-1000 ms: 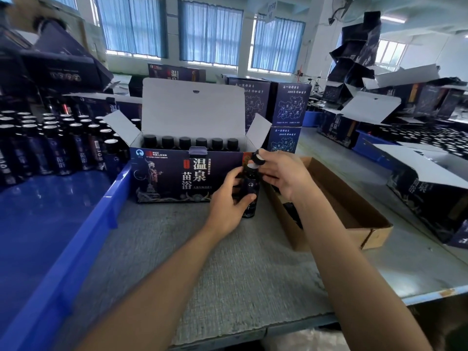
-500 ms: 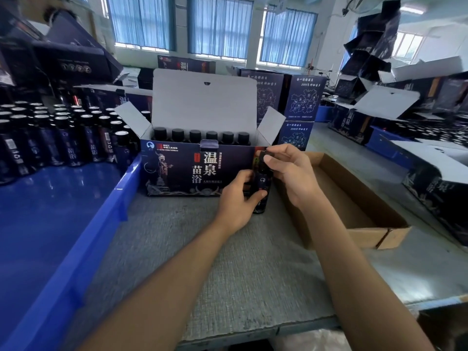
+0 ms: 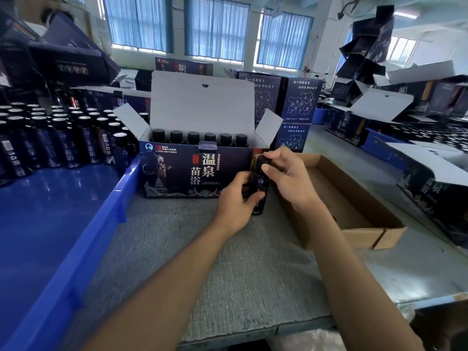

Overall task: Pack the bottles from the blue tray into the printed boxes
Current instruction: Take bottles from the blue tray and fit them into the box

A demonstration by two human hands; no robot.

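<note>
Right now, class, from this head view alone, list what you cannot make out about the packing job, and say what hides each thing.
1. Head view: most label text on the bottle, covered by the left hand and right hand.
2. Head view: any front row inside the printed box, hidden by its front wall.
3. Head view: the full bottle count in the blue tray, cut off by the left edge and blurred.

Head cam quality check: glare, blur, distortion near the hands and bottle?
Head view: left hand and right hand on the dark black-capped bottle are sharp; pale glare lies on the blue plastic tray; dark boxes at upper left are smeared; frame edges bow, wide-angle.
</note>
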